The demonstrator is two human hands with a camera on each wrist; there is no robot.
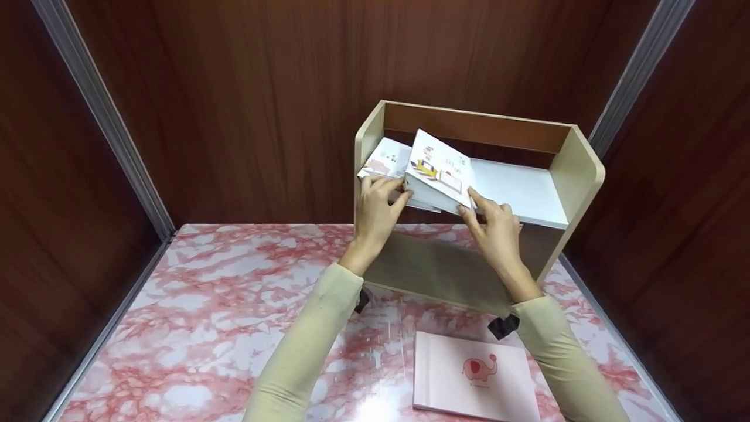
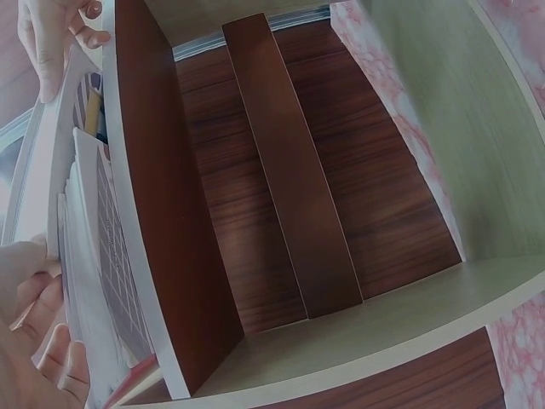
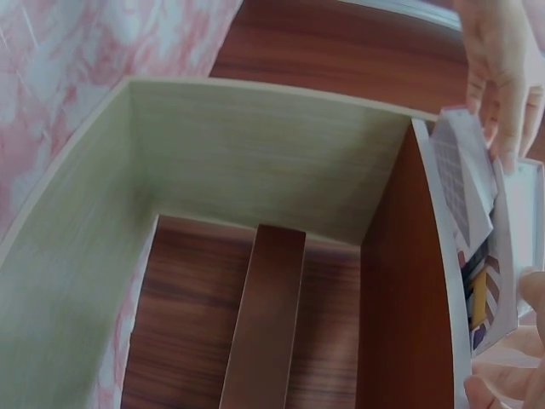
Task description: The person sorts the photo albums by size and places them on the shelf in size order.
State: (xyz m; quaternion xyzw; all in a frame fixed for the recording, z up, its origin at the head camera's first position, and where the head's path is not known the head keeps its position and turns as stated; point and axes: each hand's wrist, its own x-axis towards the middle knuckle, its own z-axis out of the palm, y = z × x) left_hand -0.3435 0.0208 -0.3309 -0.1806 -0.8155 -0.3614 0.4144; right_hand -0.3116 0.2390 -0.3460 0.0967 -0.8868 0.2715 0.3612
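Observation:
Over the upper shelf, a white book (image 1: 442,167) with a yellow-and-purple drawing on its cover lies tilted. My left hand (image 1: 375,211) grips its near left corner between thumb and fingers. At the near right corner, my right hand (image 1: 495,225) pinches the same book, index finger on the cover and thumb at the edge. Partly hidden underneath lies another white book (image 1: 384,158) with a pink picture, at the shelf's left end. In the left wrist view, the edges of the stacked books (image 2: 94,247) show beside the shelf board.
The light wooden two-tier shelf unit (image 1: 586,170) stands on a red-and-white marbled table (image 1: 234,316). A pink book (image 1: 477,375) with an elephant lies in front of it. Dark wood panels (image 1: 252,117) enclose the back and sides.

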